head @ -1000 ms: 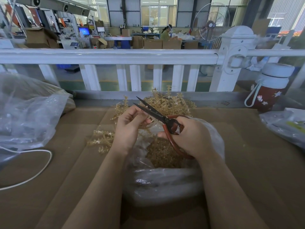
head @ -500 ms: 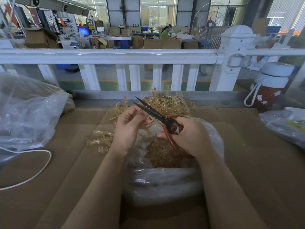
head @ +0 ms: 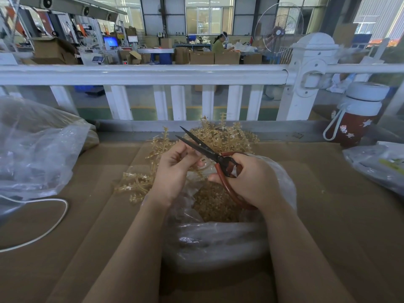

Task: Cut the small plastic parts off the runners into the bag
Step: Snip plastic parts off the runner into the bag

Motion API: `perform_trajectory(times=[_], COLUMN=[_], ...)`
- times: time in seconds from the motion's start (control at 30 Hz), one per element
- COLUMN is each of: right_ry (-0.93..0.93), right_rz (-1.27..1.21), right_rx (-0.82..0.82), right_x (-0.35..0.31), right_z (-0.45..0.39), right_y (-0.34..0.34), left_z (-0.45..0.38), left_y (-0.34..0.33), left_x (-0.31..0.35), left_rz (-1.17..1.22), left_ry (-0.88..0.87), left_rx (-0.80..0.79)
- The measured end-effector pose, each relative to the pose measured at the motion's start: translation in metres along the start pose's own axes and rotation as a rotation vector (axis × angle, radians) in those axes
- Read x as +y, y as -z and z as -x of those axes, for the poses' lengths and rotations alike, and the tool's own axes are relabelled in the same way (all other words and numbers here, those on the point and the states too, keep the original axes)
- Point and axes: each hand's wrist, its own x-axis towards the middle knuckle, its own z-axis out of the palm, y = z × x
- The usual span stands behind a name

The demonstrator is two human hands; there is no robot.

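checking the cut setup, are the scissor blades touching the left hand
Cannot tell. In the head view the scissors cross over the left hand fingertips, so no gap or contact shows plainly.

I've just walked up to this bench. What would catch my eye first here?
Probably the red-handled scissors, blades open, gripped by the right hand at the centre while the left hand pinches a pale golden plastic runner between them. Right below sits a clear bag holding a heap of cut parts, and more runners are piled behind, by the white railing.
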Motion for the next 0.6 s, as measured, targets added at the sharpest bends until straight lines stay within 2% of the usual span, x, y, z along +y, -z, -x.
perform_trajectory(times=[0.43,0.6], right_ry=[-0.025,-0.142], right_rz=[-0.044,-0.451], right_rx=[-0.002,0.044], right_x=[0.002,0.009], right_z=[0.000,-0.006], right_y=[-0.004,-0.011], left_z=[0.001,0.000], left_y=[0.001,0.006], left_x=[-0.003,-0.006], left_rz=[0.057,0.118], left_ry=[0.033,0.119], left_rx=[-0.002,0.037])
